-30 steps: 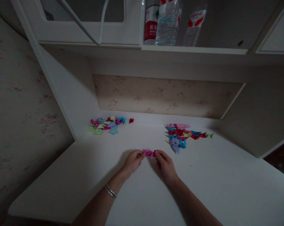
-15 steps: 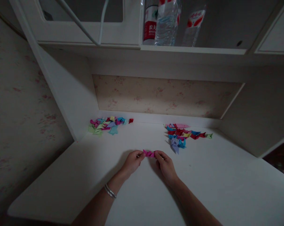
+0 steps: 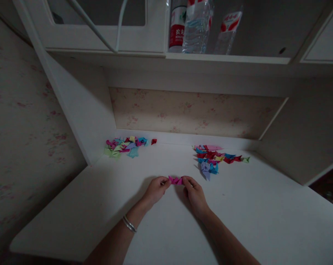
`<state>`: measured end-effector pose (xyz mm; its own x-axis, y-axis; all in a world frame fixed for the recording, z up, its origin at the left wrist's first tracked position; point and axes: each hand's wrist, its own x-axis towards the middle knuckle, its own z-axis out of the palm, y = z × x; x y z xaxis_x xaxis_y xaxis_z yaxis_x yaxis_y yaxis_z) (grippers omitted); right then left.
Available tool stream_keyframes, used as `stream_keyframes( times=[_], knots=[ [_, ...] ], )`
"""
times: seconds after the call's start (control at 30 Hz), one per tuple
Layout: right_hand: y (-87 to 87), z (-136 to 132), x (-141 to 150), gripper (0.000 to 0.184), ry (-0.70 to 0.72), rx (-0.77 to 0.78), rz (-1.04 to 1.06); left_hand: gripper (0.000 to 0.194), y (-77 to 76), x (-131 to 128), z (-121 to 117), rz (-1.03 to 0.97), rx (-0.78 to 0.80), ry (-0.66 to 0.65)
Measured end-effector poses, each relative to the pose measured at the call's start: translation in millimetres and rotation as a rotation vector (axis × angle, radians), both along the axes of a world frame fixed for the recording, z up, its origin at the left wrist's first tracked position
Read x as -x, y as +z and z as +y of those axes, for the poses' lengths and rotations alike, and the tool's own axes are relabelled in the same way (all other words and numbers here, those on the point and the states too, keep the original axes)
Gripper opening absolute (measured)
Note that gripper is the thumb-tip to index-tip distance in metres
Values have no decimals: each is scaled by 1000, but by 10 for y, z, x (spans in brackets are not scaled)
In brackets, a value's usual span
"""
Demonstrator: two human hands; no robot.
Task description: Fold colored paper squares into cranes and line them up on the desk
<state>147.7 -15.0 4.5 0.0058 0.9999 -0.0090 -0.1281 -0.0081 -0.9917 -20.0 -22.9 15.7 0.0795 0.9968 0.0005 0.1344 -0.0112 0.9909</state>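
A small folded pink paper piece (image 3: 175,180) is held just above the white desk (image 3: 166,221) between both hands. My left hand (image 3: 155,190) pinches its left end with closed fingers; a silver bracelet sits on that wrist. My right hand (image 3: 194,193) pinches the right end, fingers curled. A heap of folded coloured paper pieces (image 3: 216,158) lies just beyond my right hand. Another heap of coloured paper pieces (image 3: 125,145) lies at the back left corner.
A shelf above the desk carries plastic water bottles (image 3: 196,25). White side panels close the desk left and right, with floral wallpaper (image 3: 194,112) at the back. A white cable (image 3: 119,25) hangs at the upper left.
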Motion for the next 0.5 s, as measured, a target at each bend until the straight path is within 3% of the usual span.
stream_keyframes(
  times=[0.5],
  knots=[
    [-39, 13, -21, 42, -10, -47, -61, 51, -85, 10, 41, 26, -27, -6]
  ],
)
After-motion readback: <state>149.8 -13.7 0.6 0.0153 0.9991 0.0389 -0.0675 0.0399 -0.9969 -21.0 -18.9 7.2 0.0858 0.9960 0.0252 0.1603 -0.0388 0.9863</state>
